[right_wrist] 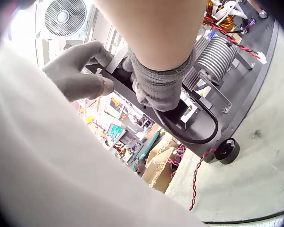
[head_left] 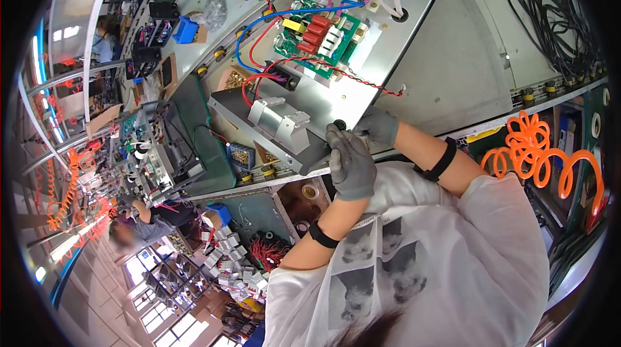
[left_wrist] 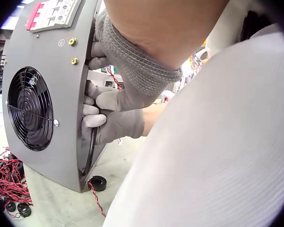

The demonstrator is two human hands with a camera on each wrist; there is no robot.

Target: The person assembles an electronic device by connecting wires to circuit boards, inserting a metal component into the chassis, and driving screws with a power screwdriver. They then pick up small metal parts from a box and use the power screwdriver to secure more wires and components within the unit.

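Both hands wear grey gloves and work at the end of a grey metal chassis (head_left: 362, 81). My left hand (head_left: 354, 167) reaches over the end panel, thumb and forefinger apart, its fingertips beside a black ring (head_left: 339, 125) in the plate. Lower, under the plate's edge, my right hand (head_left: 380, 127) is partly hidden in the head view. From its fingers a black cable (right_wrist: 213, 127) loops down inside the chassis in the right wrist view. The left wrist view shows that cable (left_wrist: 91, 151) running along the chassis edge.
A fan grille (left_wrist: 30, 109) and a breaker (left_wrist: 52, 13) sit on the chassis panel. A green circuit board (head_left: 317, 39) is mounted on top. Near the lower corner lies a black ring with twisted red-black wire (right_wrist: 227, 151). Coiled black cables (head_left: 550, 23) lie at right.
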